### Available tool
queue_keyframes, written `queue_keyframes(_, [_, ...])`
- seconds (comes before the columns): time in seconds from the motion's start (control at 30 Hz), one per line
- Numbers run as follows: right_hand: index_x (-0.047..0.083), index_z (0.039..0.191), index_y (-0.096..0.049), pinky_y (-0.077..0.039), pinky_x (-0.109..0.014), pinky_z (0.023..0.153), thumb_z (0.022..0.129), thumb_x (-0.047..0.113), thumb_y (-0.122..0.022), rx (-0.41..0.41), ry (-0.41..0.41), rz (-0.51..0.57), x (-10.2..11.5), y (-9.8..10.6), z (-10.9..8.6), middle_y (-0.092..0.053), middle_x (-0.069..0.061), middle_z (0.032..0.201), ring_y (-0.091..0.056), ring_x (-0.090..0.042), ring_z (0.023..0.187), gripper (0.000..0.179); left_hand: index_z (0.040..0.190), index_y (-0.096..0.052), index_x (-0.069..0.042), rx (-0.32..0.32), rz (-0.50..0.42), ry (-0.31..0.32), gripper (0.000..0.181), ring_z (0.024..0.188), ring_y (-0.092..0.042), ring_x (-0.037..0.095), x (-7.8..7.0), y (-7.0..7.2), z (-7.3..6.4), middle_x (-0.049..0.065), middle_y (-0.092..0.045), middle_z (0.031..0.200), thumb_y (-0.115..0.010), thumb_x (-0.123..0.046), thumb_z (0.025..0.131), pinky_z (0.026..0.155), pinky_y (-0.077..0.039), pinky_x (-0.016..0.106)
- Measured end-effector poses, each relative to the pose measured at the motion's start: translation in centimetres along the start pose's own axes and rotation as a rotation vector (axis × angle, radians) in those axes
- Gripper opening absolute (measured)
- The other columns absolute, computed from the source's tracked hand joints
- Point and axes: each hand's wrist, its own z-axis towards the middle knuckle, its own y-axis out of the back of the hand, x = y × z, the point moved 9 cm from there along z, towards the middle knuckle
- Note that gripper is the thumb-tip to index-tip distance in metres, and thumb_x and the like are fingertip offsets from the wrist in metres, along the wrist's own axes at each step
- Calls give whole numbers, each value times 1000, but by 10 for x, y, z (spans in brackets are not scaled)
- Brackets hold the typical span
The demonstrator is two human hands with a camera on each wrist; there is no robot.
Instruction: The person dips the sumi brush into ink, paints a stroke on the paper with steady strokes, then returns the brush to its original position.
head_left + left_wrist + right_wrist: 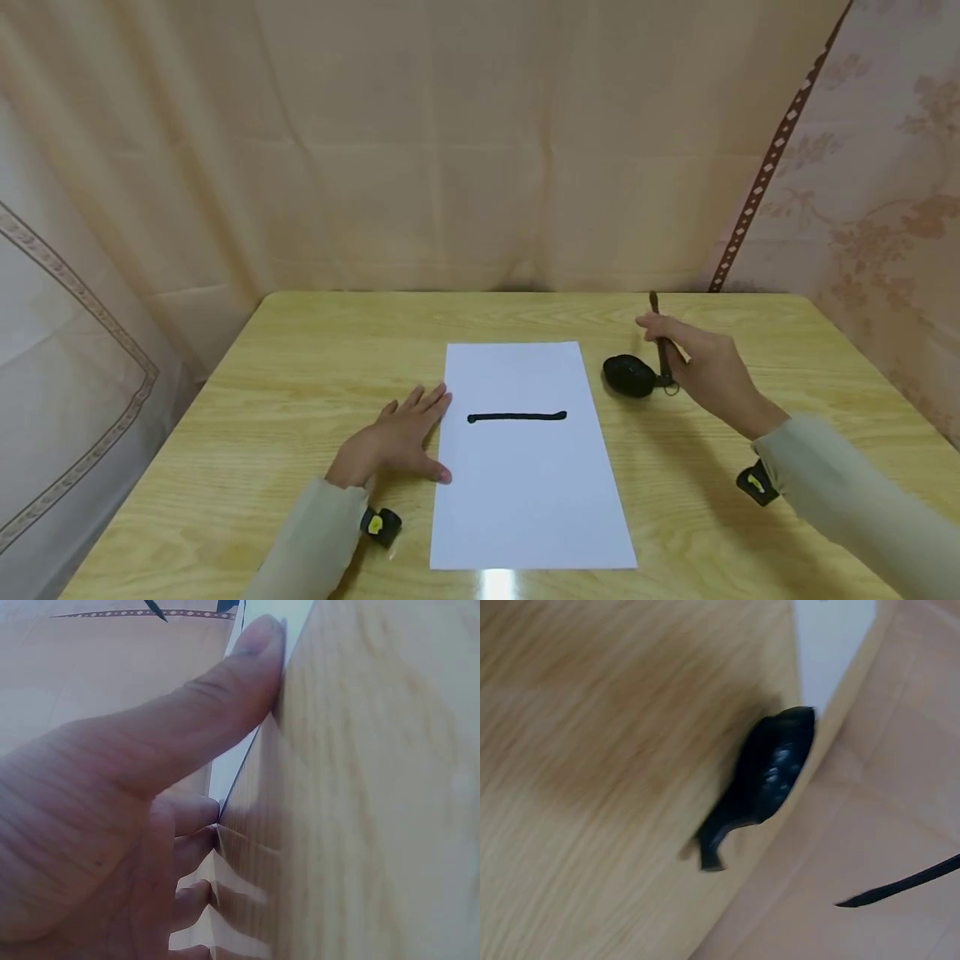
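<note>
My left hand (405, 433) rests spread at the left edge of a white sheet of paper (525, 500). Its thumb (217, 690) touches the paper's margin, and the other fingertips press along that edge. A thick black horizontal stroke (517, 417) crosses the sheet. To the right of the paper, my right hand (705, 367) holds a dark writing brush (662, 346) nearly upright. In the right wrist view the brush's pointed tip (900, 889) shows, but the hand does not. Beside it lies a glossy black rounded object (628, 375) with a narrow neck; its kind is unclear.
The light wooden table (300, 358) carries all of this. Beige curtain cloth (420, 150) hangs behind its far edge, with patterned cloth (892, 208) at the right. Each wrist wears a small black device, such as the left one (381, 527).
</note>
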Motion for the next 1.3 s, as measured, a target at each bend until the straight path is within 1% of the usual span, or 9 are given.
queue_keyframes(0.1, [3,93,-68,-51,-17,82,59,-28,-70,20,57,-19,3,-2,-9,-71,-13,109,-60,-9,116,46,153,-15,-9,2,-2,-3,109,148,1,35,0,-1,1,6,-6,162,-79,-45,73,114,-5,63])
queue_keyframes(0.27, [2,90,-73,-27,-6,105,51,-32,-69,19,138,20,4,-2,-21,-72,-14,103,-36,11,129,52,153,-15,-8,5,3,-5,110,148,1,36,1,-1,1,7,-6,162,-78,-47,73,113,-6,64])
queue_keyframes(0.57, [3,90,-75,-19,-6,109,45,-28,-73,126,161,-12,0,-8,-50,-73,-13,99,-31,11,132,54,153,-14,-7,5,33,-18,112,148,0,37,0,-1,4,8,-5,162,-77,-51,72,113,-7,65])
queue_keyframes(0.63, [4,91,-75,-19,-7,109,47,-27,-72,168,160,-19,-1,-11,-56,-73,-12,101,-39,4,131,54,153,-14,-7,5,36,-16,112,148,0,36,0,0,4,8,-5,162,-77,-51,72,113,-7,65])
queue_keyframes(0.67, [5,93,-75,-20,-7,109,57,-25,-72,187,159,-32,-2,-12,-60,-72,-12,102,-45,0,129,47,153,-14,-7,7,34,-12,112,148,0,36,0,-1,4,8,-5,162,-78,-51,72,113,-7,65])
queue_keyframes(0.77, [6,95,-75,-22,-8,109,58,-22,-72,235,153,-58,-3,-16,-68,-72,-9,104,-61,-17,113,47,153,-14,-7,9,27,-6,112,148,0,36,1,0,3,8,-5,162,-78,-50,72,113,-7,65])
queue_keyframes(0.87, [8,95,-75,-23,-8,109,55,-22,-74,260,150,-77,-2,-19,-75,-73,-8,103,-65,-28,100,50,153,-14,-7,8,21,-5,112,148,0,36,1,1,1,9,-5,162,-78,-50,72,113,-7,65])
queue_keyframes(0.9, [7,95,-75,-21,-9,110,46,-23,-74,263,150,-69,-2,-20,-77,-73,-8,102,-66,-30,98,57,153,-14,-6,7,18,-5,112,148,0,37,1,1,1,9,-5,162,-78,-49,72,113,-7,65])
queue_keyframes(1.3, [8,99,-75,-10,-6,111,49,-22,-71,338,191,-68,1,-31,-100,-72,-8,104,-65,-29,100,58,153,-15,-6,3,-3,-12,111,148,0,37,1,1,0,9,-6,162,-78,-49,73,112,-6,65])
